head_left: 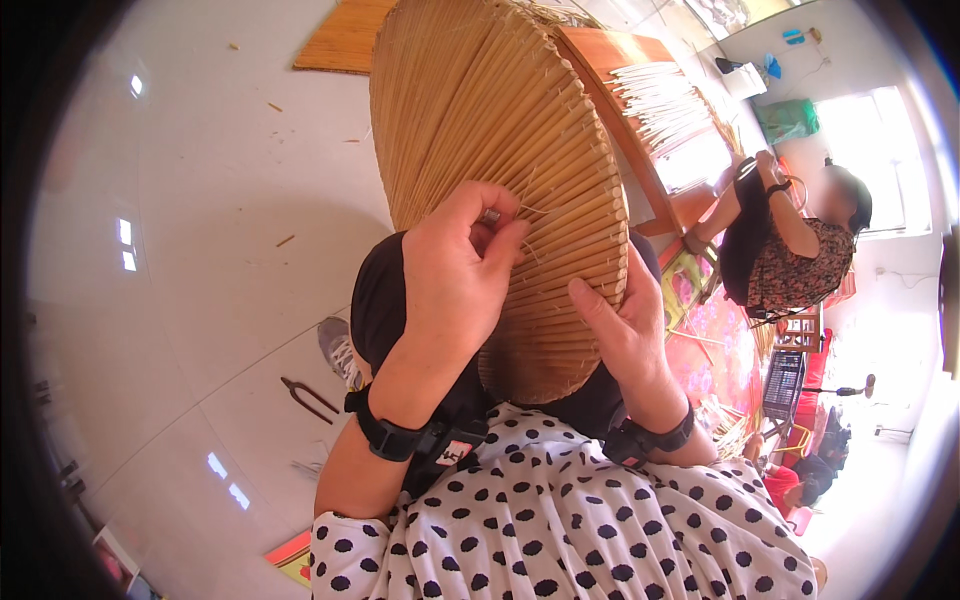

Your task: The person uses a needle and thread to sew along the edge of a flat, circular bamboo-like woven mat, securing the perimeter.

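Observation:
A large, round, dished piece of tan stalks rests across my lap, its stalks laid side by side and fanning out to a stitched rim. My left hand is over its face, thumb and forefinger pinched together on a thin pale strand that runs out of the stalks. My right hand grips the rim at the right, the thumb on the near face and the fingers mostly hidden behind it. Black bands circle both wrists.
Pincers lie on the pale tiled floor near a shoe. A wooden table bearing pale stalks stands beyond the rim. To the right sits a person in a patterned top; a person in red is farther down.

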